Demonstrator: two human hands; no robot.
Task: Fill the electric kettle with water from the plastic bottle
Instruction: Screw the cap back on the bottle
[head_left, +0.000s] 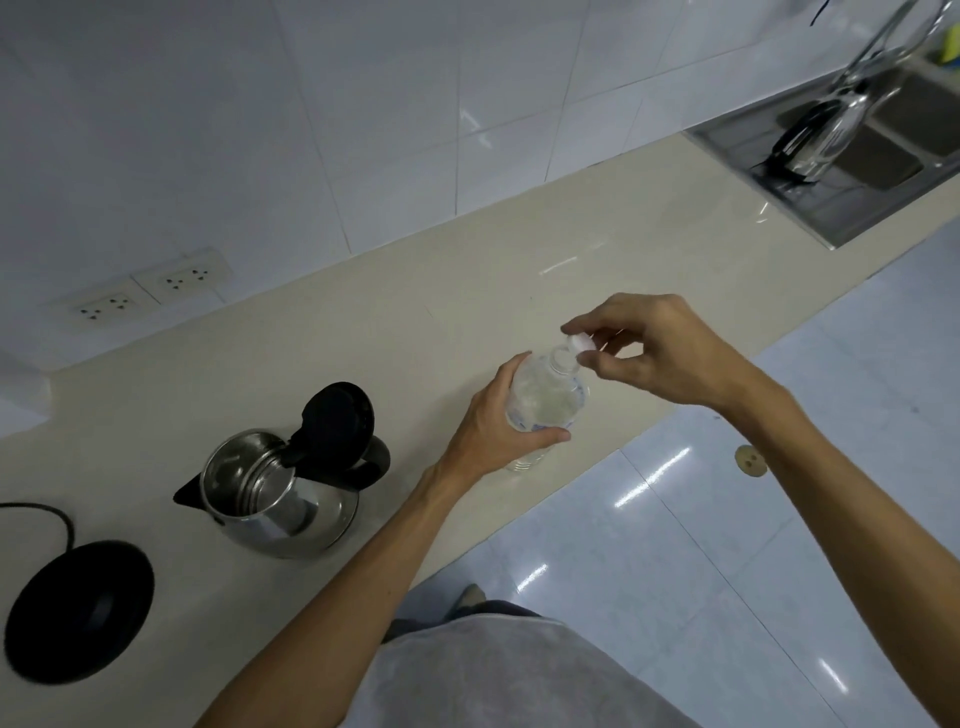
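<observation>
A clear plastic bottle (545, 402) holding water stands upright near the counter's front edge, and my left hand (493, 423) is wrapped around its body. My right hand (654, 348) pinches the white cap (581, 344) between thumb and fingertips; the cap sits tilted just above the bottle's open neck. A steel electric kettle (270, 493) rests on the counter to the left of the bottle, off its base. Its black lid (337, 418) is flipped up, so the shiny inside shows.
The kettle's round black base (78, 608) with its cord lies at the far left of the beige counter (363, 332). Two wall sockets (150, 293) sit above. A steel sink (852, 156) with a tap and a glass jug is at the back right.
</observation>
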